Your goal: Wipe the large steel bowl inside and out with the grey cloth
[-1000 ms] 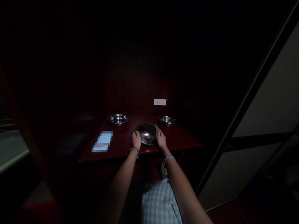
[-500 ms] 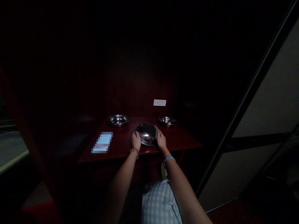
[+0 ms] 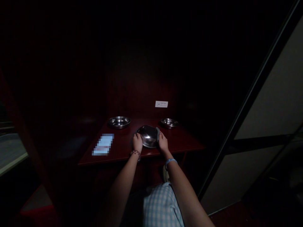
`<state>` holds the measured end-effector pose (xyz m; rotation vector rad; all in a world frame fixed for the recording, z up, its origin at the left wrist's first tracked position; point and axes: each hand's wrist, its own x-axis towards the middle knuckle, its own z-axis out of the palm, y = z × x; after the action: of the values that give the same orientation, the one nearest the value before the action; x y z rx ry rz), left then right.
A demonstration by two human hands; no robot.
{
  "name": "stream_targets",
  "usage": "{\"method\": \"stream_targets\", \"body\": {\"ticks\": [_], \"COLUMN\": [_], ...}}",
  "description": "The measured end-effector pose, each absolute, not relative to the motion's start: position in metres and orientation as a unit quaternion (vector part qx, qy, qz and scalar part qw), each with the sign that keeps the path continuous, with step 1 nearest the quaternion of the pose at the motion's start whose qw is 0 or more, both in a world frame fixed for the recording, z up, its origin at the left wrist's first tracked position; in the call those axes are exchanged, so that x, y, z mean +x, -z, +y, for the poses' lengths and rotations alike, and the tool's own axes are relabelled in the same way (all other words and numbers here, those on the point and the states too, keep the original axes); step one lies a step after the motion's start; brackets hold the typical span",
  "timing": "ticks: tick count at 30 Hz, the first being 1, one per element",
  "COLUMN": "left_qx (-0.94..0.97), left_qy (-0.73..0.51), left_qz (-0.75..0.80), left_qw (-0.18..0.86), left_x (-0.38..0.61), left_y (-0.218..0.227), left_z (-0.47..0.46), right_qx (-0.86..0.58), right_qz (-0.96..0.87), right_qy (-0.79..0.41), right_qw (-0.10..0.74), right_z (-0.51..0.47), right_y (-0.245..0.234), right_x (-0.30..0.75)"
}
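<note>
A dark red table (image 3: 182, 140) spread across the centre of the frame. Near its front edge, at the middle of the picture, was a shiny metal bowl (image 3: 148, 135), its rounded outer side showing; whether it touched the wood I could not tell. Two more metal dishes stood behind it, the wider dish (image 3: 119, 126) left of centre, the smaller dish (image 3: 169, 126) right of centre.

The hands were apart, one at either side of the bowl. The left hand (image 3: 138, 142) was clamped on its left edge; the right hand (image 3: 163, 143) gripped a grey cloth (image 3: 157, 134) against its right edge.

By its look, the bowl was likely thin metal: light for its size, stiff, hard to break, though it might dent. The smooth curved side would probably slide under bare fingers, so the rim, taken at opposite sides, seemed the surest hold. The cloth looked soft and limp, best pinched in folds, and likely added friction.
</note>
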<state>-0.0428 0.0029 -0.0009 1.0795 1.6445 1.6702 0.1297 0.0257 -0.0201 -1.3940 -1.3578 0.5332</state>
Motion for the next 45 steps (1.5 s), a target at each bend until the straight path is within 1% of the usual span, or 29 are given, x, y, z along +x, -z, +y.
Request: {"method": "stream_targets", "body": {"ticks": [10, 29, 45], "left_qx": [0.394, 0.404, 0.401], "left_qy": [-0.615, -0.603, -0.617], "left_qz": [0.621, 0.628, 0.621], "left_qw": [0.285, 0.281, 0.27], "left_x": [-0.0428, -0.0427, -0.0429], "left_y": [-0.0035, -0.0038, -0.0017], "left_z": [-0.0006, -0.002, 0.0001], "right_qx": [-0.58, -0.593, -0.591], "right_qz": [-0.568, -0.558, -0.564], "right_qy": [-0.224, -0.238, -0.217], "right_qw": [0.539, 0.53, 0.535], "right_z": [0.03, 0.023, 0.0249], "right_y": [0.0249, 0.0175, 0.0192], "right_x": [0.1315, 0.1287, 0.1293]}}
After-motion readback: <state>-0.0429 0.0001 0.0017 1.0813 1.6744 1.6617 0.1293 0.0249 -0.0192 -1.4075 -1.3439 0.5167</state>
